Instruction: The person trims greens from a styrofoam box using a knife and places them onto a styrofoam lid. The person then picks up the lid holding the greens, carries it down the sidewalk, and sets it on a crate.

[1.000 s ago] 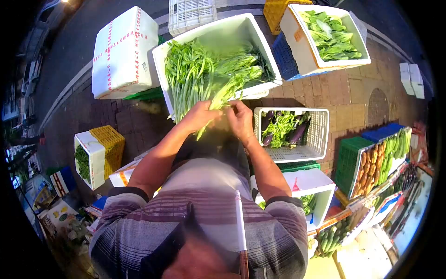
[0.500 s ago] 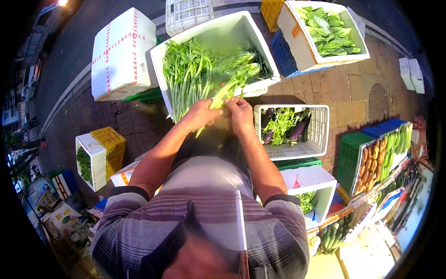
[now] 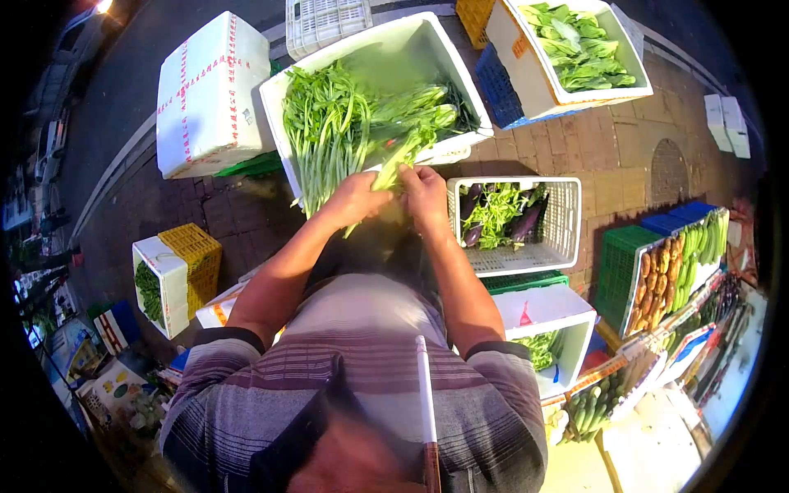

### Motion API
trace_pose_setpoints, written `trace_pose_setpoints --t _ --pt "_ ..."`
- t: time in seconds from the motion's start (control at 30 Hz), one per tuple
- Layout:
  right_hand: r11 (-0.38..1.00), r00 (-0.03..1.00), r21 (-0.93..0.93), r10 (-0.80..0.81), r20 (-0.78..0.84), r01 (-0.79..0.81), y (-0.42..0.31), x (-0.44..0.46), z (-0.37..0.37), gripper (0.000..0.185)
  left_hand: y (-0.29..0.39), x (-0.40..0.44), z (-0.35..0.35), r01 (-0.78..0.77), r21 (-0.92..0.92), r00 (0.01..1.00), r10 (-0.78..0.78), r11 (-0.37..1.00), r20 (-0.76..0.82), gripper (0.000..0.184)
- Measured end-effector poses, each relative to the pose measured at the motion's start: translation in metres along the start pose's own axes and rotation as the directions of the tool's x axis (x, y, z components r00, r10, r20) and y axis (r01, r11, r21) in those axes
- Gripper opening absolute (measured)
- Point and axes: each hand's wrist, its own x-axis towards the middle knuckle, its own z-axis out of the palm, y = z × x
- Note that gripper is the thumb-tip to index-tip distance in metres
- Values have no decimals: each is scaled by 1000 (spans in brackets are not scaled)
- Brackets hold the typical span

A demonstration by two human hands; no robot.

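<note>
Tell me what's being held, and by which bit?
Leafy greens, held in the left hand near their lower end in this view; the right hand is at their edge, its grip unclear.

A light-green leafy bunch [image 3: 403, 156] slants over the white box rim [image 3: 470, 142].

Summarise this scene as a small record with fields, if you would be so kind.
Left hand: closed around a bunch of greens
Right hand: fingers bent beside the bunch; grip unclear
Ahead: white foam box holding more greens
Right: white basket with eggplants and leaves
Left: red-lettered box
Ahead right: leafy vegetables in another box
</note>
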Motion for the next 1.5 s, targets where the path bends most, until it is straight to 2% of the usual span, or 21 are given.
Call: trace_pose_setpoints --t 0.1,0.2,0.3,0.43,0.53,0.67,0.77,0.8,1.0,1.07,1.17,1.27,1.3,1.33,1.37,1.43,1.5 --pt "999 999 -39 23 -38 -24 2 4 1 33 -6 5 -1 -9 -48 1000 9 999 2 22" --pt "995 998 -95 -22 -55 17 2 -3 2 29 -7 3 -1 5 -96 1000 -5 995 -2 22" --pt "894 933 -315 -354 -63 318 8 -13 6 22 -9 6 -1 15 -111 1000 -16 994 -8 22" --pt "755 829 -415 -559 -3 508 15 -19 4 18 -2 4 0 22 -170 999 -27 985 -32 21" --pt "849 885 -304 -464 -40 432 17 -19 6 20 -6 6 -1 1 -177 1000 -4 984 -18 21" --pt "955 963 -168 -259 -71 244 17 -10 4 23 1 -1 -3 -12 -90 1000 10 996 -22 20" --pt "1000 1000 3 19 21 -19 4 -9 1 24 -4 2 -3 -15 -48 1000 14 999 -21 21" --pt "997 998 -76 13 62 -9 5 -6 0 23 -5 1 -4 -16 -54 1000 15 998 -15 21" --pt "996 996 88 -19 84 12 10 -8 2 22 -2 -6 -5 -25 -66 1000 26 997 15 22" --pt "999 998 37 -39 45 37 9 -13 3 21 -7 -4 -5 -21 -113 999 23 993 24 23" --pt "994 995 -32 -100 21 101 4 -26 4 19 -29 6 1 -6 -369 998 31 929 62 25" --pt "959 973 -163 -228 36 231 14 -35 2 18 -26 3 -1 85 -608 994 -21 789 111 28" --pt "935 959 -215 -280 47 283 19 -36 1 18 -23 2 -2 100 -633 994 -53 768 92 29" --pt "931 939 -122 -338 63 343 25 -37 4 17 -19 0 -2 115 -656 993 -86 746 76 30" --pt "917 937 -194 -334 107 349 29 -39 2 15 -17 -1 -1 131 -679 991 -121 723 62 31" --pt "870 929 -332 -315 194 365 26 -44 1 12 -23 4 2 76 -646 993 -117 759 -21 30" --pt "924 945 -273 -197 262 268 38 -40 -1 13 -32 12 6 23 -605 989 -108 796 -105 28"
